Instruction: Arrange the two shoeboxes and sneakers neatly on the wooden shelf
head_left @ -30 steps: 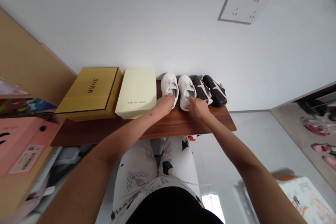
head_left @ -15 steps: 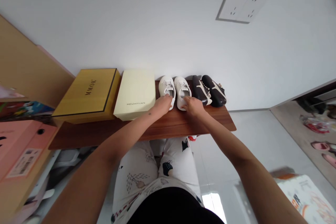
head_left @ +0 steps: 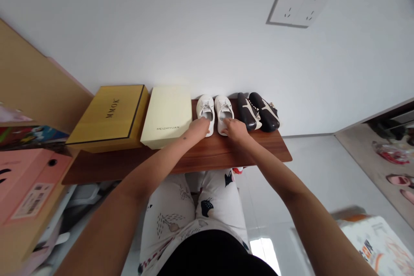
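Two white sneakers stand side by side on a brown wooden shelf (head_left: pixel 207 155), toes to the wall. My left hand (head_left: pixel 198 128) grips the heel of the left white sneaker (head_left: pixel 206 107). My right hand (head_left: pixel 235 129) grips the heel of the right white sneaker (head_left: pixel 224 106). Both hands have their fingers curled over the heels. A pair of black shoes with pale stripes (head_left: pixel 258 111) stands just right of the sneakers.
A cream shoe box (head_left: pixel 168 114) and a yellow box marked MMOK (head_left: pixel 111 112) sit left of the sneakers on the shelf. A pink box (head_left: pixel 29 181) lies at far left. A wall socket (head_left: pixel 297 4) is above. White tiled floor lies to the right.
Both hands have slid the white sneakers a little to the left, closer together and toward the cream box, opening a gap to the black shoes.
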`<state>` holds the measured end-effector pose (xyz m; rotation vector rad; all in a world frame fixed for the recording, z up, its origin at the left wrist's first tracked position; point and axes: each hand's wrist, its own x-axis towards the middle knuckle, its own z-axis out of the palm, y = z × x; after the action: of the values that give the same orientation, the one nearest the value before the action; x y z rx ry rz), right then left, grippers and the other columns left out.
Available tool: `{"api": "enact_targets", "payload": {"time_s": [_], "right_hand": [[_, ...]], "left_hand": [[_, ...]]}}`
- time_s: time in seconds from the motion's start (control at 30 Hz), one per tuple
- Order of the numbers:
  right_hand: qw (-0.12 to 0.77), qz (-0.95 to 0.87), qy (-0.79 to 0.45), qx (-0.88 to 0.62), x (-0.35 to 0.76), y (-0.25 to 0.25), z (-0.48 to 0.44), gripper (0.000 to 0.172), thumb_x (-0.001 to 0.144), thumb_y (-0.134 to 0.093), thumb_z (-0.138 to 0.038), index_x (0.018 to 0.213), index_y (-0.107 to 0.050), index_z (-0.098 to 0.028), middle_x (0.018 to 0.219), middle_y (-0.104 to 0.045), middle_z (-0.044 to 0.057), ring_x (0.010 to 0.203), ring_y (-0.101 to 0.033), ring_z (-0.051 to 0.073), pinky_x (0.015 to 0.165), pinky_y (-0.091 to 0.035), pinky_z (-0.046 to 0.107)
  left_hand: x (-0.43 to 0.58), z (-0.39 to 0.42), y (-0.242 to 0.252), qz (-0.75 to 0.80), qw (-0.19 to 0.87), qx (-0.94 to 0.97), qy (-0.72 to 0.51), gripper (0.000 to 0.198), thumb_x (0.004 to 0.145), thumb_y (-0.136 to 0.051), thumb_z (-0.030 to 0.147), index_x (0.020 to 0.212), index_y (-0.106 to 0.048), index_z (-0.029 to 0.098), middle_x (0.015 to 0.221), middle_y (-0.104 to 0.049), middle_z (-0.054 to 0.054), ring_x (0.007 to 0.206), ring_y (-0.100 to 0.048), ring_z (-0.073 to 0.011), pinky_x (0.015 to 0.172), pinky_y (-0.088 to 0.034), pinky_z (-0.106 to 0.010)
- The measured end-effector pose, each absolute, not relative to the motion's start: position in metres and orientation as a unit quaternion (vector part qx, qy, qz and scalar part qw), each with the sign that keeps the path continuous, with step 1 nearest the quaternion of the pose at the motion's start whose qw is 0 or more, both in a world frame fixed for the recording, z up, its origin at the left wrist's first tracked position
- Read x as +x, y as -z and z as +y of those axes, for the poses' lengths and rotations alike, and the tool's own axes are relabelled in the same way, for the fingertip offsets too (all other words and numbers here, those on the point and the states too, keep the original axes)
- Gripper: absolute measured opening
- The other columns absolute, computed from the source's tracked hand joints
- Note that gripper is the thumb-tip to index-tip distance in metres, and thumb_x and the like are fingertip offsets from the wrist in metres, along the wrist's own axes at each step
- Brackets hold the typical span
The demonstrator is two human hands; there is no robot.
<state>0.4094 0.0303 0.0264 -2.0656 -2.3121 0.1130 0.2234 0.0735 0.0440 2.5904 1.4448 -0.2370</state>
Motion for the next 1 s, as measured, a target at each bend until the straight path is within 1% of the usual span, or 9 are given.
{"api": "enact_targets", "payload": {"time_s": [0.27,0.4,0.53,0.6,0.67,0.77,0.83,0.9,1.0], "right_hand": [[0.024,-0.745,-0.02,-0.666,0.411,-0.023,0.021,0.031,0.096,-0.057,-0.038,0.12,-0.059,-0.02,0.126,-0.062,0.015,0.109,-0.063,0.027,0.084,-0.049,0.032],[0.13,-0.739,-0.012,-0.661,0.424,-0.021,0.006,0.038,0.097,-0.053,-0.039,0.129,-0.055,-0.018,0.136,-0.055,0.017,0.108,-0.063,0.027,0.085,-0.051,0.034],[0.271,-0.704,0.014,-0.657,0.466,-0.021,-0.002,0.038,0.097,-0.05,-0.042,0.126,-0.056,-0.018,0.129,-0.057,0.018,0.111,-0.06,0.03,0.091,-0.051,0.041],[0.313,-0.666,0.035,-0.676,0.498,-0.021,-0.002,0.04,0.095,-0.051,-0.043,0.124,-0.057,-0.016,0.125,-0.058,0.019,0.115,-0.057,0.032,0.097,-0.048,0.045],[0.319,-0.603,0.05,-0.73,0.533,-0.021,0.0,0.046,0.091,-0.055,-0.044,0.125,-0.056,-0.013,0.125,-0.058,0.022,0.118,-0.055,0.035,0.1,-0.045,0.049],[0.263,-0.495,-0.007,-0.828,0.581,-0.023,0.003,0.063,0.078,-0.07,-0.043,0.127,-0.053,-0.008,0.123,-0.059,0.025,0.113,-0.058,0.037,0.094,-0.047,0.048],[0.217,-0.473,-0.119,-0.846,0.603,-0.025,0.005,0.06,0.07,-0.078,-0.041,0.117,-0.059,-0.009,0.108,-0.066,0.019,0.097,-0.063,0.031,0.083,-0.05,0.041],[0.193,-0.48,-0.209,-0.83,0.614,-0.027,0.006,0.047,0.066,-0.082,-0.04,0.1,-0.062,-0.013,0.087,-0.067,0.009,0.079,-0.062,0.022,0.071,-0.049,0.032],[0.173,-0.497,-0.202,-0.826,0.616,-0.029,0.009,0.045,0.06,-0.087,-0.044,0.081,-0.058,-0.018,0.068,-0.059,-0.002,0.066,-0.054,0.015,0.06,-0.042,0.026]], "left_hand": [[0.238,0.06,-0.053,0.522,0.008,0.849,0.084,0.038,0.088,-0.064,0.022,0.124,-0.062,0.008,0.123,-0.063,-0.023,0.118,-0.057,-0.0356,0.094,-0.043,-0.041],[0.245,0.049,-0.062,0.511,-0.038,0.859,0.028,0.039,0.09,-0.061,0.024,0.125,-0.06,0.007,0.123,-0.062,-0.023,0.119,-0.053,-0.0358,0.094,-0.041,-0.044],[0.262,0.037,-0.067,0.427,-0.048,0.901,-0.059,0.033,0.092,-0.058,0.027,0.121,-0.06,0.011,0.122,-0.061,-0.019,0.118,-0.053,-0.0333,0.096,-0.04,-0.044],[0.282,0.033,-0.064,0.368,-0.046,0.923,-0.099,0.03,0.093,-0.058,0.027,0.119,-0.06,0.012,0.127,-0.059,-0.018,0.121,-0.051,-0.0317,0.099,-0.04,-0.043],[0.31,0.029,-0.057,0.301,-0.042,0.945,-0.119,0.03,0.093,-0.056,0.025,0.12,-0.06,0.012,0.135,-0.056,-0.018,0.128,-0.048,-0.0305,0.104,-0.038,-0.042],[0.357,0.028,-0.042,0.217,-0.038,0.969,-0.115,0.037,0.094,-0.05,0.016,0.131,-0.056,0.012,0.146,-0.05,-0.015,0.14,-0.039,-0.026,0.11,-0.033,-0.037],[0.385,0.029,-0.032,0.202,-0.038,0.973,-0.102,0.044,0.094,-0.045,0.009,0.137,-0.053,0.01,0.149,-0.048,-0.016,0.143,-0.037,-0.0241,0.111,-0.032,-0.036],[0.407,0.03,-0.024,0.222,-0.038,0.97,-0.093,0.045,0.095,-0.039,0.006,0.137,-0.055,0.007,0.143,-0.052,-0.019,0.139,-0.041,-0.026,0.109,-0.033,-0.038],[0.426,0.034,-0.02,0.279,-0.041,0.955,-0.095,0.042,0.095,-0.036,0.005,0.126,-0.063,0.004,0.131,-0.059,-0.022,0.128,-0.05,-0.0303,0.104,-0.037,-0.042]]}}
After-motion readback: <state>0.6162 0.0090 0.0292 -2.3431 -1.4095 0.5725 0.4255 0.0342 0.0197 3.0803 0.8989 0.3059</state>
